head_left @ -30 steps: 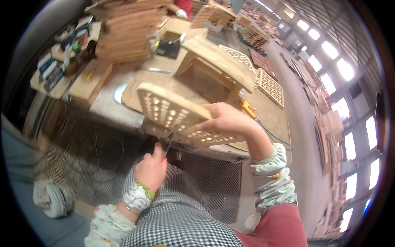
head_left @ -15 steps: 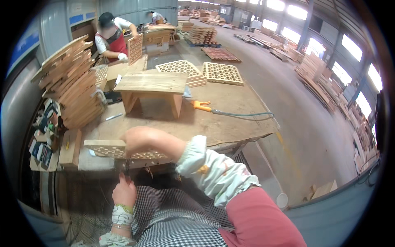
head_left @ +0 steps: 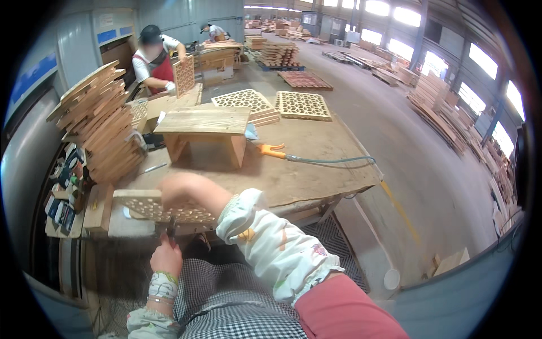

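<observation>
At the near edge of the table I have a light wooden panel [head_left: 135,204] with a lattice of holes, tilted up on its edge. My right hand [head_left: 182,191] is curled over its upper edge, closed on it; motion smears the fingers and hides part of them. Below, my left hand [head_left: 166,259] is closed around a narrow dark tool [head_left: 171,227], held upright with its tip against the panel's holed face. The tool's exact kind cannot be made out.
A small wooden bench [head_left: 203,123] stands mid-table, beside an orange air blow gun [head_left: 272,150] on a hose. Lattice panels [head_left: 304,105] lie farther back. Stacked boards [head_left: 104,127] lean at left, above small boxes [head_left: 63,195]. A co-worker [head_left: 155,62] handles another panel.
My right hand and forearm have shifted slightly left along the panel. The left hand remains low with the tool against the panel. The whole view has turned a little.
</observation>
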The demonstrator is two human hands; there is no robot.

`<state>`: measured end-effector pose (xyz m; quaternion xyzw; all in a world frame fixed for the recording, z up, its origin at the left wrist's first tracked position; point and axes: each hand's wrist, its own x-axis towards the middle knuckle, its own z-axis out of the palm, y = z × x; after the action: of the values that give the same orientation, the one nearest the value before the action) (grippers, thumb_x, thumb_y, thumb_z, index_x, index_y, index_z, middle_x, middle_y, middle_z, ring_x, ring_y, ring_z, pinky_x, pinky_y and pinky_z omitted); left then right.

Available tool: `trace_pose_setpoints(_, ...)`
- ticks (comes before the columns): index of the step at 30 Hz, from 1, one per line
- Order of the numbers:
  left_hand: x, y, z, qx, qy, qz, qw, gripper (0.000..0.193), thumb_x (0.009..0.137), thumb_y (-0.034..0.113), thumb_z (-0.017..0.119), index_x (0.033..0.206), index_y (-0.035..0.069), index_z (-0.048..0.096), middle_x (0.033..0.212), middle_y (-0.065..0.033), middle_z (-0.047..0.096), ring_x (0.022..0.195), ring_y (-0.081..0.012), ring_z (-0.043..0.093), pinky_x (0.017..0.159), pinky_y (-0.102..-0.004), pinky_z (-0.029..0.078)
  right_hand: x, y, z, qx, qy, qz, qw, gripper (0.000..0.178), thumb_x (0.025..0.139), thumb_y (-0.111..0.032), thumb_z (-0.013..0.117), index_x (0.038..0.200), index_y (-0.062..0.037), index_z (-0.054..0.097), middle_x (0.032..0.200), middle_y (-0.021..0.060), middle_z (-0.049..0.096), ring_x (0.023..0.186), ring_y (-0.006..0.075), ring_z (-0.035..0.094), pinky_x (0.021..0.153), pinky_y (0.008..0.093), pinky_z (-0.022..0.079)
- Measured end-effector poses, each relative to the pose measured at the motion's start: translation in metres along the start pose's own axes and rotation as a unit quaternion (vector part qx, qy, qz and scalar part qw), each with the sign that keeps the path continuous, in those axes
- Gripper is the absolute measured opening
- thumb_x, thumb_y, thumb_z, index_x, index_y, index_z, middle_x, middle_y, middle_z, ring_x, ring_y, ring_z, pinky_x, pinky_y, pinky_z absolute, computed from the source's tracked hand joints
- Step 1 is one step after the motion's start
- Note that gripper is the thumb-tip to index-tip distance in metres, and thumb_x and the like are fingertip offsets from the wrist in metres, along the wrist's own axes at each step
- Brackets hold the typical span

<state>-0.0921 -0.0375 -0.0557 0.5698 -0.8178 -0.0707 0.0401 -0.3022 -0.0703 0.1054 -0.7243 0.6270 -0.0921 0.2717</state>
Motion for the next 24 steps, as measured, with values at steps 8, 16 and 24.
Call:
trace_pose_setpoints(8,0.004,-0.004,-0.008,-0.115,0.006,0.019,0.993,0.043,0.098,0.036,0.059,0.130,0.007,0.051,0.094,-0.0270,0.073,0.091,-0.0495,0.070,0.082,-0.0613,0.054,-0.002,0.009,-0.027,0.073,-0.049,0.089,0.992,0.029,0.088,-0.028,0.077,0.108,-0.0066,0.074,0.083,0.0050,0.070,0.066,0.0171,0.065,0.058,0.0381,0.055)
trace_pose_setpoints(16,-0.019,-0.015,-0.005,-0.134,-0.019,-0.003,0.991,0.038,0.098,0.034,0.061,0.121,0.008,0.044,0.091,-0.0257,0.074,0.087,-0.0484,0.071,0.076,-0.0603,0.056,0.015,0.006,-0.007,0.021,-0.007,-0.008,1.000,0.046,0.087,-0.028,0.079,0.126,-0.0041,0.071,0.095,0.0056,0.072,0.080,0.0133,0.062,0.071,0.0323,0.050)
trace_pose_setpoints(24,0.000,-0.010,-0.010,-0.101,-0.013,-0.015,0.995,0.042,0.098,0.033,0.059,0.132,0.010,0.049,0.093,-0.0229,0.075,0.089,-0.0453,0.073,0.079,-0.0588,0.057,0.012,0.012,-0.008,0.076,-0.012,0.000,0.997,0.037,0.090,-0.024,0.076,0.122,-0.0060,0.071,0.088,0.0015,0.069,0.072,0.0104,0.058,0.063,0.0298,0.046)
